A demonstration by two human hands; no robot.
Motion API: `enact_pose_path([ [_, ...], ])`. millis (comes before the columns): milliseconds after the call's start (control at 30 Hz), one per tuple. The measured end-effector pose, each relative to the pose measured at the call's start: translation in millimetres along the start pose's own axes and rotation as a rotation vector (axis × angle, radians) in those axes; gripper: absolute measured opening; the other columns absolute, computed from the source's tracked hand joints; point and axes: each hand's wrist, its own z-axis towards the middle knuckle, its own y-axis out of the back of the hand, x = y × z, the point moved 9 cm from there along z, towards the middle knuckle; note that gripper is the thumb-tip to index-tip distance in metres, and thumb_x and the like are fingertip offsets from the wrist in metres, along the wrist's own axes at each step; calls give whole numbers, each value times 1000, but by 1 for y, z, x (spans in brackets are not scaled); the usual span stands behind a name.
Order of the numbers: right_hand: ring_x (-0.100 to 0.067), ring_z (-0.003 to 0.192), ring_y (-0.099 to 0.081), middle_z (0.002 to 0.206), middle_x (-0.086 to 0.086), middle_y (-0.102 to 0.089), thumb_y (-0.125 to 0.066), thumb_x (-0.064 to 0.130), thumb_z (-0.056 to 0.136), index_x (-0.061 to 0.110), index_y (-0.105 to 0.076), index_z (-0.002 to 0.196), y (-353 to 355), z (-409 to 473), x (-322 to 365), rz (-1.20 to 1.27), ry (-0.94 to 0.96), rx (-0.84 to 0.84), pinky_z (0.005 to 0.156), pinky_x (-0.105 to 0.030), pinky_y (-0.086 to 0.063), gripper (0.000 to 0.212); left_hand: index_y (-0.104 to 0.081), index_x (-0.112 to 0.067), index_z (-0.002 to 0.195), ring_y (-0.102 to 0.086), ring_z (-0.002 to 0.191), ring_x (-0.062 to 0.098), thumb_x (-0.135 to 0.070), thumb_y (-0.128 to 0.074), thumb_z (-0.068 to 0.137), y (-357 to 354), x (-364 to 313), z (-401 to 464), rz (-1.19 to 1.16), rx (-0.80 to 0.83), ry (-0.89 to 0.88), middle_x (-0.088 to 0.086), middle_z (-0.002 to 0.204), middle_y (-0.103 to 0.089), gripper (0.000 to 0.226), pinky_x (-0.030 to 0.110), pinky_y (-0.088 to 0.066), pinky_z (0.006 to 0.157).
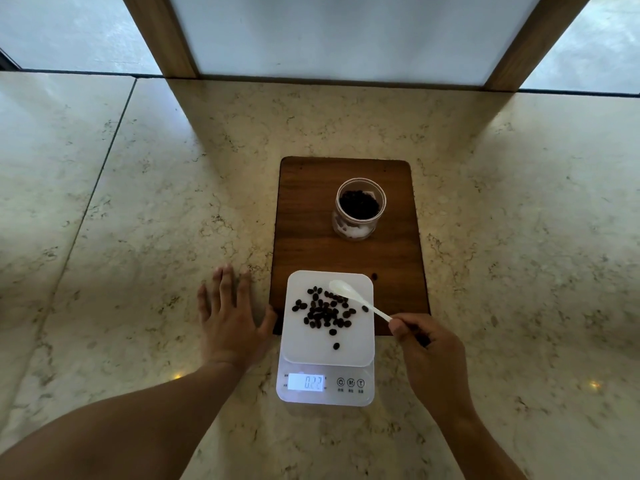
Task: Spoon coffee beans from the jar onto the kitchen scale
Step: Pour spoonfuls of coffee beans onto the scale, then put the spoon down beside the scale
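Note:
A white kitchen scale point(304, 348) sits at the near end of a wooden board, its lit display facing me. Several dark coffee beans point(323, 311) lie scattered on its platform. My right hand point(429, 355) pinches the handle of a white plastic spoon point(346, 292), whose empty bowl hovers over the platform's far right part. An open clear jar point(360, 209) with coffee beans inside stands upright further back on the board. My left hand point(230, 320) lies flat on the counter just left of the scale, fingers spread.
The dark wooden board point(311, 230) lies on a beige marble counter point(138, 202). A wood-framed panel point(339, 36) rises at the counter's far edge. One stray bean point(374, 276) rests on the board beside the scale.

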Motion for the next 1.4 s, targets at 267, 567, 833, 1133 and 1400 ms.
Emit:
enact_pose_path([
  [267, -15, 57, -43, 60, -3, -53, -60, 16, 94, 16, -74, 83, -23, -36, -42, 457, -460, 32, 52, -29, -37, 18, -21, -14, 152, 5, 151, 28, -63, -29, 85, 1, 0, 0, 11, 8, 6, 17, 162, -12, 83, 52, 1, 121],
  [567, -11, 48, -41, 51, 8, -53, -64, 14, 90, 20, -76, 78, -12, -72, -73, 382, -581, -144, 46, -28, -36, 18, -21, -13, 151, 3, 150, 30, -63, -30, 85, -1, -1, 0, 6, 37, 9, 18, 162, -13, 83, 49, 6, 120],
  [833, -4, 63, -65, 68, 10, -72, -67, 25, 87, 27, -75, 76, -7, -69, -62, -48, -426, -64, 57, -22, -46, 14, -19, -14, 152, 3, 150, 30, -62, -25, 88, 2, 0, -5, -25, 60, -3, 18, 162, -11, 80, 51, 4, 121],
  [1133, -5, 47, -62, 50, 9, -66, -74, 32, 82, 30, -69, 53, 4, -53, -69, -204, -381, -25, 53, -22, -49, 30, -11, -17, 155, 8, 150, 26, -49, -37, 97, 5, -1, -2, -94, 188, -16, 13, 165, 0, 70, 47, 8, 121],
  [1400, -16, 47, -62, 51, -3, -67, -70, 35, 85, 15, -72, 54, 5, -37, -62, -330, -288, 85, 56, -30, -53, 37, -4, -13, 154, 1, 150, 29, -48, -34, 99, 16, 12, -35, -62, 406, -3, 12, 165, 2, 72, 51, 0, 121],
])
